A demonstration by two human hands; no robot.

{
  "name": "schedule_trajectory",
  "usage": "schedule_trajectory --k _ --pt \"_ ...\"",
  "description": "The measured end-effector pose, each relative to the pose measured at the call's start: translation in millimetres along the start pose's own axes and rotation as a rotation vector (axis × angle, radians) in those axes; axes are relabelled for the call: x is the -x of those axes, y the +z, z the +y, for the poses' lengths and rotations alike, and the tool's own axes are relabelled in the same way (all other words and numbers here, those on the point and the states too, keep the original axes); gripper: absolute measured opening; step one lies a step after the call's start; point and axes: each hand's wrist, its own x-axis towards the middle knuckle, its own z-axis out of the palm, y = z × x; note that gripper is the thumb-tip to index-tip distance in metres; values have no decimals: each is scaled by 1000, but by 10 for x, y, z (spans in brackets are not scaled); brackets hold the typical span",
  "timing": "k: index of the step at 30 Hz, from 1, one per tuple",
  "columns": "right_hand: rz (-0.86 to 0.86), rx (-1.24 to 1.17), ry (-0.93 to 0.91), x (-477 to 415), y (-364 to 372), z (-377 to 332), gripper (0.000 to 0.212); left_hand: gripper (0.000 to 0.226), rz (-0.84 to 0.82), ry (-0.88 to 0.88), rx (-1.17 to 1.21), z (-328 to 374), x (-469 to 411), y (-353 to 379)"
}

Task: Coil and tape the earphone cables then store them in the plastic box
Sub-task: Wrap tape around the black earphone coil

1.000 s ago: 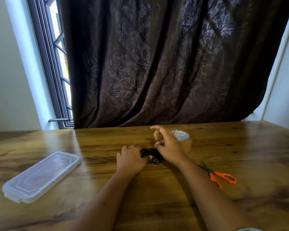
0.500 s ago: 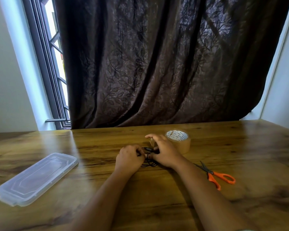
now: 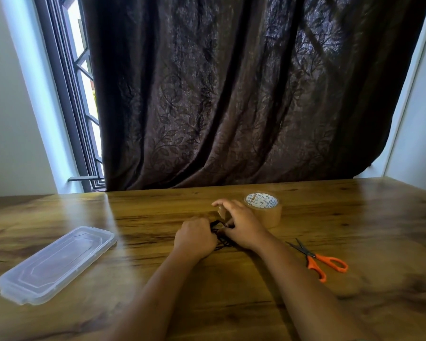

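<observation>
Earphone coil (image 3: 221,238), black, bunched on the tabletop (image 3: 231,303) between both grips. Left grip (image 3: 194,236) clenched round its left side. Right grip (image 3: 242,223) touching its right side and pinching a short tape strip (image 3: 221,212) just above and beyond the coil. Probably calls for bringing the strip down across the strands. Tape roll (image 3: 263,210) just behind the right grip.

A dark brown leaf-patterned curtain (image 3: 244,94) hangs at the far side; daylit barred window (image 3: 81,102) far left; pale walls (image 3: 12,107); glossy wooden table (image 3: 158,303) near.
</observation>
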Motion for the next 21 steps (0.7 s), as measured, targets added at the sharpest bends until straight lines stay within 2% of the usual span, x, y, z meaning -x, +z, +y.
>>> schedule_trajectory --k 2,4,10,13,21 --pt "-3 -26 -2 5 -13 -1 65 34 -5 43 -69 14 3 14" --pt "-11 -72 -7 14 -20 -16 67 28 28 54 23 15 12 25" --pt "71 -239 -7 -11 -1 -57 63 18 72 29 656 -22 -17 -7" --pt "88 -293 25 -12 -10 -31 63 20 56 -26 853 -51 -41 -15" --pt "147 -286 51 -14 -45 -11 62 19 -117 -108 1459 -44 -63 -90"
